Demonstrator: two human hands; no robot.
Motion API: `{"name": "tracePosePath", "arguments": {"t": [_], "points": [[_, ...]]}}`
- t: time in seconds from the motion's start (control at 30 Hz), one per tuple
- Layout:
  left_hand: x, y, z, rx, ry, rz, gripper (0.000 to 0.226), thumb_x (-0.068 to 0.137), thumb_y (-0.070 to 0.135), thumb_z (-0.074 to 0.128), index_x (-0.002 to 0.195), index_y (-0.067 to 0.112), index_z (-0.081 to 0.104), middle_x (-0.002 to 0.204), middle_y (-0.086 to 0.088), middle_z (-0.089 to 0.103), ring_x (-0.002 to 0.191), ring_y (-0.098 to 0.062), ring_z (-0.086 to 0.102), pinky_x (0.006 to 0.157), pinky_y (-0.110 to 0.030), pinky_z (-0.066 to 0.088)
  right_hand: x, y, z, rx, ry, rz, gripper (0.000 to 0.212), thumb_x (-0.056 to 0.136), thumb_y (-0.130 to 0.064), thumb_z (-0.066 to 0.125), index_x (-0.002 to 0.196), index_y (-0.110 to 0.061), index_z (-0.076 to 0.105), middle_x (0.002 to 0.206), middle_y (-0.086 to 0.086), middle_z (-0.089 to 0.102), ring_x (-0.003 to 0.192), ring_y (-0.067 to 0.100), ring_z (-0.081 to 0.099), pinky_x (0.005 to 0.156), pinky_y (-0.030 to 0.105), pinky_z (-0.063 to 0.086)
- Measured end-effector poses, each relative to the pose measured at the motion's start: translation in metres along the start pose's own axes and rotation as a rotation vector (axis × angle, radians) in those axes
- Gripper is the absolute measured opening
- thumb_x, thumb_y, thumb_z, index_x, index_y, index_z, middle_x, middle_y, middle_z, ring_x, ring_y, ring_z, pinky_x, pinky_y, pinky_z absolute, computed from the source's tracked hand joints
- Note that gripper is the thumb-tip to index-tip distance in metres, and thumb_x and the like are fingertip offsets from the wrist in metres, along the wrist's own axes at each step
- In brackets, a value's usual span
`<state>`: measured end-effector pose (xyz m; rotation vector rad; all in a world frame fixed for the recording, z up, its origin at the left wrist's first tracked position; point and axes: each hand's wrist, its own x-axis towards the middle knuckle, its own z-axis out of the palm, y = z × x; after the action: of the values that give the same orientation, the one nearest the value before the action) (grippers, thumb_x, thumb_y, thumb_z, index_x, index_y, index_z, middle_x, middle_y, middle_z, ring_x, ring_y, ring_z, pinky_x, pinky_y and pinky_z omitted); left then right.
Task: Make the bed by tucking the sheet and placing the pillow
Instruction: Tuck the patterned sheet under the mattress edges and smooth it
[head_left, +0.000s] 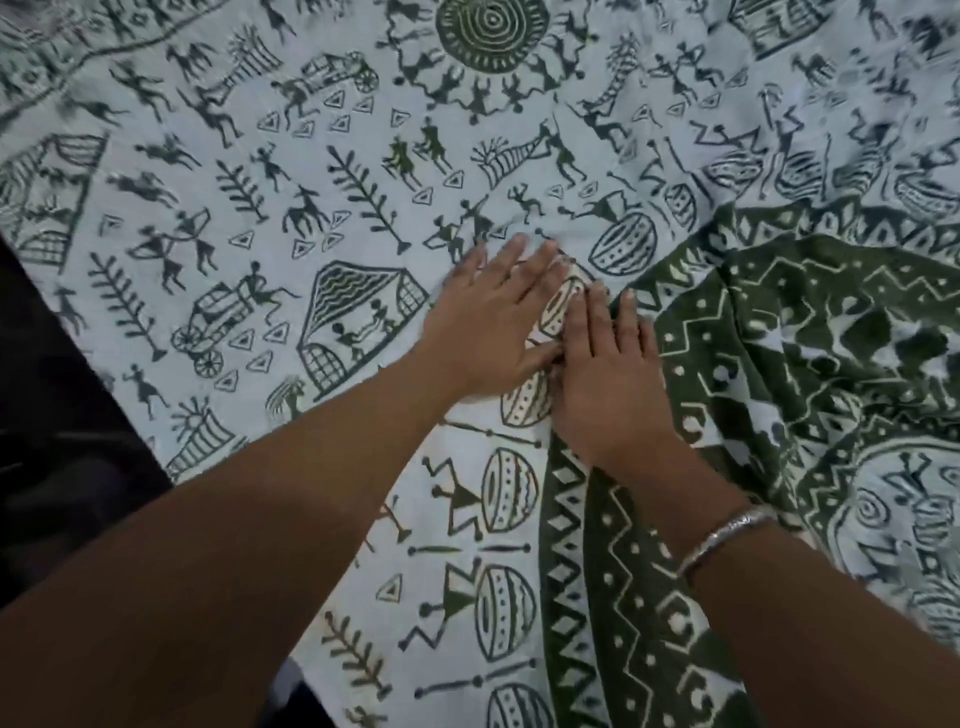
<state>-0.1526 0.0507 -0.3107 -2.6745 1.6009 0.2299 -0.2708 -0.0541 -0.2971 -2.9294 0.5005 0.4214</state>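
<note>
Here, the sheet (311, 156), pale with a dark green figure print, lies spread over the bed, its left edge running diagonally beside a dark area (52, 415), while its dark green border band (779, 338) lies rumpled toward the right. The left hand (488, 322) and the right hand (608, 374) rest palm down on the sheet, touching each other where pale field meets border. Each grip is fully open, fingers straight and flat on the cloth, holding nothing; a metal bangle (727, 540) sits on the right wrist.
</note>
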Motion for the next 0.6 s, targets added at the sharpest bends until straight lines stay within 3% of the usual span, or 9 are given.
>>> {"name": "tracePosePath", "arguments": {"t": [0.1, 0.3, 0.47, 0.6], "points": [[0.013, -0.028, -0.003, 0.02, 0.008, 0.007, 0.079, 0.086, 0.063, 0.008, 0.151, 0.018, 0.008, 0.159, 0.0, 0.005, 0.146, -0.028, 0.003, 0.114, -0.051, 0.0, 0.02, -0.018, -0.002, 0.052, 0.083, 0.05, 0.068, 0.093, -0.037, 0.025, 0.15, -0.004, 0.008, 0.158, 0.018, 0.004, 0.146, 0.033, -0.003, 0.116, 0.049, -0.004], [0.046, -0.088, -0.009, 0.054, 0.033, 0.146, 0.067, 0.091, 0.05, 0.011, 0.151, 0.02, 0.012, 0.159, 0.002, 0.008, 0.146, -0.022, 0.003, 0.114, -0.051, 0.001, 0.08, -0.06, -0.009, 0.012, 0.101, 0.193, 0.077, 0.086, -0.046, 0.015, 0.15, -0.004, 0.005, 0.158, 0.018, 0.002, 0.145, 0.033, -0.006, 0.113, 0.053, -0.01], [0.065, -0.195, -0.021, 0.03, 0.034, 0.168, 0.071, 0.091, 0.059, 0.009, 0.151, 0.022, 0.012, 0.158, 0.0, 0.012, 0.145, -0.028, 0.009, 0.114, -0.05, 0.005, 0.152, -0.136, -0.025, 0.097, 0.149, 0.338, 0.076, 0.087, -0.046, 0.02, 0.15, -0.004, 0.009, 0.154, 0.029, 0.007, 0.143, 0.044, -0.001, 0.113, 0.056, -0.003], [0.07, -0.291, -0.036, 0.106, 0.0, 0.14, 0.076, 0.087, 0.068, 0.011, 0.151, 0.027, 0.008, 0.159, -0.001, 0.007, 0.145, -0.031, 0.007, 0.114, -0.052, 0.003, 0.212, -0.203, -0.044, 0.127, 0.138, 0.339, 0.074, 0.089, -0.046, 0.026, 0.15, -0.006, 0.008, 0.156, 0.026, 0.002, 0.142, 0.044, -0.005, 0.113, 0.054, -0.007]]}}
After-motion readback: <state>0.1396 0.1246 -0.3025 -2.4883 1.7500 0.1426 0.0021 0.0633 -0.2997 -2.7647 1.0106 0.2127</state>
